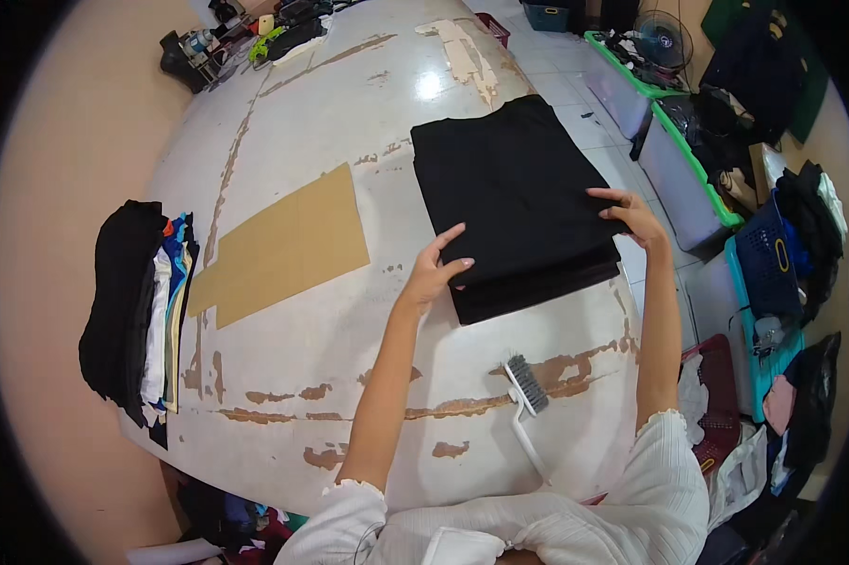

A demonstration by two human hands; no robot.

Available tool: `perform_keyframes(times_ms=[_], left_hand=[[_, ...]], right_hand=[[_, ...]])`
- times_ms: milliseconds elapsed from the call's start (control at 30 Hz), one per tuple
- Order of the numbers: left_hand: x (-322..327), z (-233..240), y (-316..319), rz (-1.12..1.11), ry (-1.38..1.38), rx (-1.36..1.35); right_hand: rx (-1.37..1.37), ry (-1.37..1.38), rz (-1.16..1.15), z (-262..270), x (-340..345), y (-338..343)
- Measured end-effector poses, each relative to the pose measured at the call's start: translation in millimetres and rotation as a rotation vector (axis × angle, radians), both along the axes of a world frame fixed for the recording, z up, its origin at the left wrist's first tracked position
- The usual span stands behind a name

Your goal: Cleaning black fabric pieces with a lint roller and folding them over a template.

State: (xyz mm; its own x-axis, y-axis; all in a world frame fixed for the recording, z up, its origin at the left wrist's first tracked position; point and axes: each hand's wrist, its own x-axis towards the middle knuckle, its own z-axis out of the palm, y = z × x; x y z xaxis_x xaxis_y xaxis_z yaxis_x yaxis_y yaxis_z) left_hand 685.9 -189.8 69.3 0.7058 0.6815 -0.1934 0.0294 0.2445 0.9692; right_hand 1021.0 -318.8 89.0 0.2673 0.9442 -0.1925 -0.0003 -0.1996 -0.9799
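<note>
A folded black garment (512, 191) lies in front of me on top of more folded black cloth (537, 288), whose edge shows along the near side. My left hand (435, 272) holds the garment's near left corner, with thumb and index finger on top and other fingertips partly hidden beneath. At the right edge, my right hand (632, 217) has its thumb and index finger over the cloth; its remaining fingers are mostly hidden. Left of the pile lies a flat tan cardboard template (293, 247) with a narrower tab. A white-handled brush with grey bristles (527, 385) rests nearer my body.
The white table (311, 381) has peeling, brown-patched seams. A pile of folded clothes (124, 304) stands at its left edge by the wall. Along the right are green-rimmed plastic bins (700, 169), a dark blue basket (767, 254) and a fan (663, 41). Assorted items (286, 39) occupy the far end.
</note>
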Motion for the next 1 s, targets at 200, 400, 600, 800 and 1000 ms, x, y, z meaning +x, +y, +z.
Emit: perform_keyframes(times_ms=[200,400,600,800,1000], left_hand=[[-2,-35,-6,0.013,-0.028,-0.131],[-19,-34,-18,0.051,0.067,-0.028],[-190,-65,-73,0.387,0.273,0.604],[-377,-71,-192,0.792,1.255,0.368],[-380,-78,-225,0.73,1.461,0.497]], right_hand=[[-0.037,-0.022,-0.098,-43,-15,-10],[-0.02,-0.297,-0.252,-45,-20,-27],[0.315,-1.04,-0.466,-36,-98,-90],[0.24,-0.797,-0.318,-30,-264,-180],[0.392,-0.815,0.589,-44,-407,-174]])
